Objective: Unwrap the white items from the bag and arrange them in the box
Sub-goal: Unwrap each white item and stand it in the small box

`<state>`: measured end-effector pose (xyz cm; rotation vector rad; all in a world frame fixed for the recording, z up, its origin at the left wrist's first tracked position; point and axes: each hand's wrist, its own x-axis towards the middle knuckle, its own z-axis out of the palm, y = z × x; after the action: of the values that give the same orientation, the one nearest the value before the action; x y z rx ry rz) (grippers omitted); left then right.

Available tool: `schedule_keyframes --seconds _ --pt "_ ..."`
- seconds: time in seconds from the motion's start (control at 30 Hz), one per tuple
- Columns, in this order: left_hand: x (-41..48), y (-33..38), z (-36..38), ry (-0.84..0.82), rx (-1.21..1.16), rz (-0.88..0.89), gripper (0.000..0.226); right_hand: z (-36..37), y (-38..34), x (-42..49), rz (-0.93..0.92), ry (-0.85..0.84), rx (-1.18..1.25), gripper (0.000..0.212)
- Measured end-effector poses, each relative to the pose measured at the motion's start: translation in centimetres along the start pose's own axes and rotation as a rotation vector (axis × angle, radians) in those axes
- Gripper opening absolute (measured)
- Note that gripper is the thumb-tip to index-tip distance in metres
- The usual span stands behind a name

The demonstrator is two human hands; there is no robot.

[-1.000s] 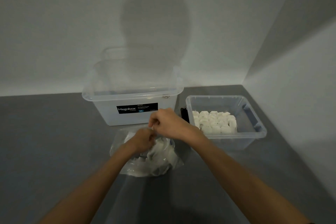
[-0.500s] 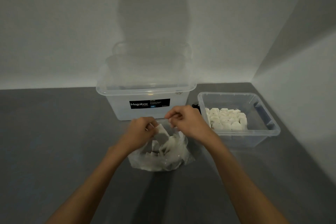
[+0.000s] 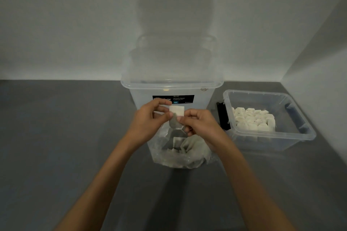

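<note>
My left hand point(image 3: 148, 122) and my right hand point(image 3: 199, 125) hold one white item point(image 3: 176, 111) between them, above the clear plastic bag point(image 3: 180, 152). Both pinch it with thumb and fingers; its wrapper hangs down between the hands. The bag lies on the grey table and holds several more white items. At the right stands a small clear box point(image 3: 293, 137) with several white items point(image 3: 252, 120) packed in rows along its left side.
A large clear lidded box point(image 3: 206, 88) with a black label stands right behind my hands. A dark object point(image 3: 222, 116) sits between the two boxes. White walls close the back and the right side. Grey tabletop point(image 3: 65, 137) stretches to the left.
Both hands have risen out of the bag with one white item held between them. The view has shifted, so the boxes sit further right.
</note>
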<state>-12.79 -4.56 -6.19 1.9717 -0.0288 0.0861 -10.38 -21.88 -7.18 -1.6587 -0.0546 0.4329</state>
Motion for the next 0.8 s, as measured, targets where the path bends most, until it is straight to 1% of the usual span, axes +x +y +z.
schedule_keyframes --seconds 0.07,0.13,0.17,0.23,0.3,0.33,0.4,0.47,0.53,0.6,0.63,0.67,0.7,0.77,0.8 --pt "-0.6 -0.5 0.2 0.051 0.032 0.061 0.030 0.1 0.0 0.0 0.045 0.022 0.082 0.016" --pt "-1.1 -1.2 0.5 0.059 0.070 0.092 0.036 0.2 0.0 0.0 0.067 0.032 0.085 0.017" --pt "-1.2 -1.5 0.7 0.065 0.081 0.098 0.035 0.1 -0.1 -0.1 0.060 0.024 0.023 0.015" --pt "-1.3 -1.9 0.9 0.071 0.069 0.079 0.028 0.1 -0.4 -0.3 0.019 -0.016 -0.176 0.012" --pt "-1.2 -1.9 0.9 0.002 0.027 0.025 0.030 0.2 -0.9 -0.4 -0.054 -0.074 -0.358 0.011" --pt "-1.2 -1.9 1.0 -0.058 -0.015 0.000 0.032 0.2 -1.0 -0.4 -0.092 -0.087 -0.403 0.010" --pt "-1.3 -2.0 1.3 -0.127 -0.120 -0.041 0.025 0.2 -1.2 -0.2 -0.135 -0.056 -0.395 0.009" --pt "-1.3 -2.3 1.5 -0.080 -0.238 -0.115 0.018 0.1 -1.2 -0.1 -0.129 0.001 -0.327 0.007" --pt "-1.4 -2.5 1.7 -0.022 -0.464 -0.222 0.016 -0.1 -1.1 0.1 -0.119 0.061 -0.319 0.011" --pt "-1.4 -2.5 1.9 -0.017 -0.711 -0.300 0.016 -0.3 -1.2 0.1 -0.119 0.089 -0.321 0.006" --pt "-1.4 -2.5 2.1 -0.026 -0.771 -0.316 0.015 -0.3 -1.3 0.1 -0.129 0.095 -0.322 0.004" --pt "-1.5 -2.5 2.1 -0.039 -0.771 -0.319 0.015 -0.3 -1.5 0.2 -0.149 0.102 -0.335 0.004" --pt "-1.5 -2.7 2.2 -0.050 -0.703 -0.310 0.015 -0.3 -1.7 0.3 -0.181 0.114 -0.379 0.004" --pt "-1.5 -3.2 2.0 -0.059 -0.449 -0.251 0.019 -0.3 -2.4 0.5 -0.262 0.110 -0.560 0.003" --pt "-1.4 -3.2 1.9 -0.059 -0.350 -0.213 0.024 -0.3 -2.9 0.6 -0.297 0.082 -0.672 0.003"
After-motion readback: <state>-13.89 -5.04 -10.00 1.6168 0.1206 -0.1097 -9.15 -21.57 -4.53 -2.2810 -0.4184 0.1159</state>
